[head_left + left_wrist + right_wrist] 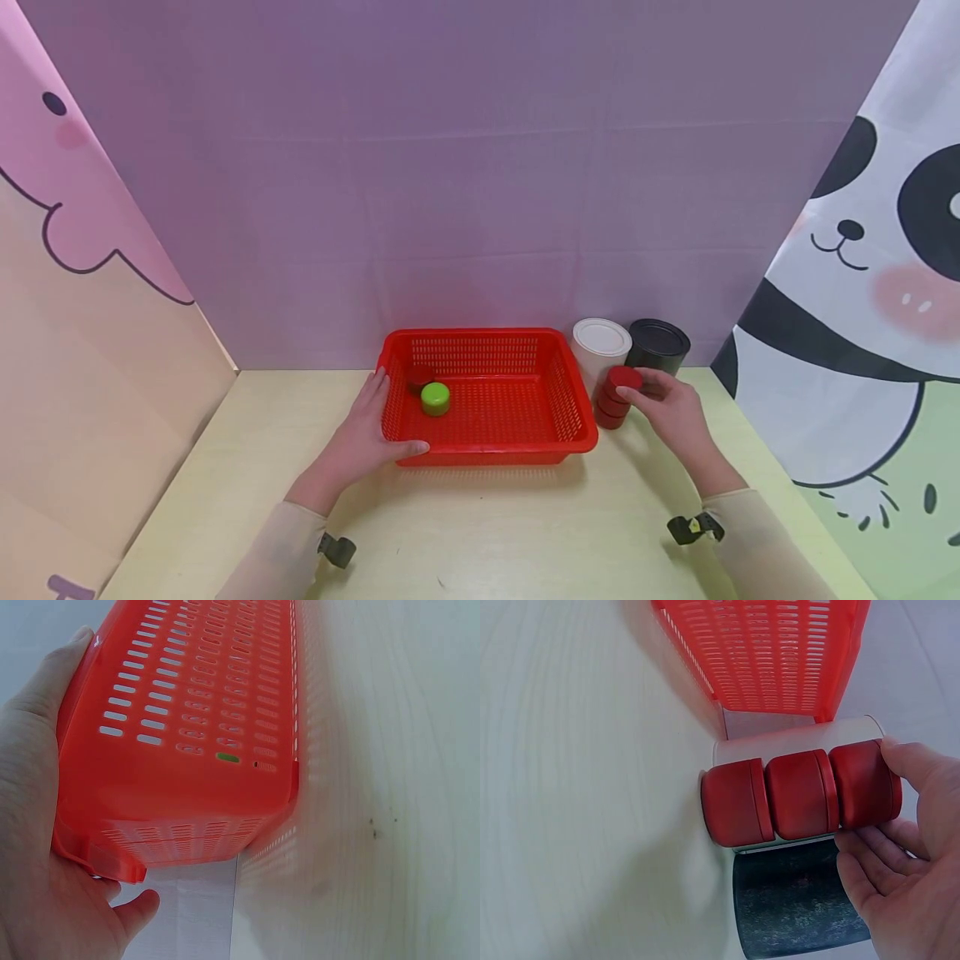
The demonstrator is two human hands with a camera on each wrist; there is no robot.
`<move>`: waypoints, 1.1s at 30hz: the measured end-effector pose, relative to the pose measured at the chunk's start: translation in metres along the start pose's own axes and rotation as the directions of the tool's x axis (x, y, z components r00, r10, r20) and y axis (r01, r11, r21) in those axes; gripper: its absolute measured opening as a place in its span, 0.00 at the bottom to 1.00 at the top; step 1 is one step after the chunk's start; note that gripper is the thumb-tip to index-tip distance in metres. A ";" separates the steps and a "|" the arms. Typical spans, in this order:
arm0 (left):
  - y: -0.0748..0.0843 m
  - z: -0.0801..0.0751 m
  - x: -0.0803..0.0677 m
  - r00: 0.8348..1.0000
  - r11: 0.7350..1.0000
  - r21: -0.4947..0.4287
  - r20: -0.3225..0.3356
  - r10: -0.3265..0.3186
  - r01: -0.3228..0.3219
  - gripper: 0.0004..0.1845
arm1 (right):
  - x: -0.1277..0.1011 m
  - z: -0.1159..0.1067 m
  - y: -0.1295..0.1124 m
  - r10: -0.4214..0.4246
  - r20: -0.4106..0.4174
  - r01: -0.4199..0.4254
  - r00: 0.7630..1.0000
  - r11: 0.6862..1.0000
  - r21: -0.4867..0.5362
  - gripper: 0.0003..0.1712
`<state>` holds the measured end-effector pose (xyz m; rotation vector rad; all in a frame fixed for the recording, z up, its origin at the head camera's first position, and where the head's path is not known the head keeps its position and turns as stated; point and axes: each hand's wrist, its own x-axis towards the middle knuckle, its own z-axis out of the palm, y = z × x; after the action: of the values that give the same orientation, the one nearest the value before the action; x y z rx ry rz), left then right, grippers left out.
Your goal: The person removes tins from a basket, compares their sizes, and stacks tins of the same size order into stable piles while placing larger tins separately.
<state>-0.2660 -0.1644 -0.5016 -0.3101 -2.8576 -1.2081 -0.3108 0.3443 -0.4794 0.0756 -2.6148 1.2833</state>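
A person sits at a pale wooden table (487, 533). On it stands a red plastic basket with many small holes (487, 450).

The left hand (367, 437) holds the basket at its near left corner. The fingers (375, 396) lie flat along the left wall of the basket, and the thumb (408, 450) presses on the front rim. In the left wrist view the palm lies against the basket's side and the thumb sits just under its corner.

Inside the basket, near the left wall, sits a small round green cap (435, 398). Just behind it, touching it, is a small dark red round cap (420, 377).

Just to the right of the basket stands a stack of three small red round caps (617, 398). The right hand (671, 412) touches the top cap of the stack (864, 784). Its fingers (870, 859) are bent a little and wrap round the side of that top cap, with the thumb on the other side. The stack stands on the table.

Right behind the stack are two cans standing up side by side. One is a white round can with a white lid (602, 346). The other is a black round can with a black lid (658, 346), to the right of the white one. The red stack touches or nearly touches the cans.
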 end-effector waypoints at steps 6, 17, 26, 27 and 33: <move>-0.001 0.001 0.001 1.000 1.000 -0.010 -0.005 0.002 -0.002 0.76 | 0.001 0.000 0.002 0.020 0.011 -0.020 1.000 1.000 -0.009 0.42; -0.002 0.001 0.001 1.000 1.000 0.000 -0.009 0.013 -0.013 0.76 | 0.000 0.001 0.001 0.018 0.027 -0.019 0.999 1.000 0.004 0.42; 0.001 -0.001 0.000 1.000 1.000 0.013 -0.010 0.005 -0.005 0.76 | -0.001 0.000 0.001 0.023 0.023 -0.023 0.999 1.000 0.001 0.43; 0.001 -0.001 -0.001 1.000 1.000 0.013 -0.010 0.003 -0.003 0.76 | -0.001 0.000 0.001 0.023 0.023 -0.023 0.999 1.000 0.000 0.43; 0.001 -0.001 -0.002 1.000 1.000 0.004 -0.012 -0.004 0.004 0.76 | -0.002 0.000 -0.003 0.027 0.027 -0.027 0.999 1.000 0.006 0.43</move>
<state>-0.2637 -0.1646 -0.5008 -0.2965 -2.8517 -1.2006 -0.3082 0.3422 -0.4782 0.0588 -2.6431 1.3091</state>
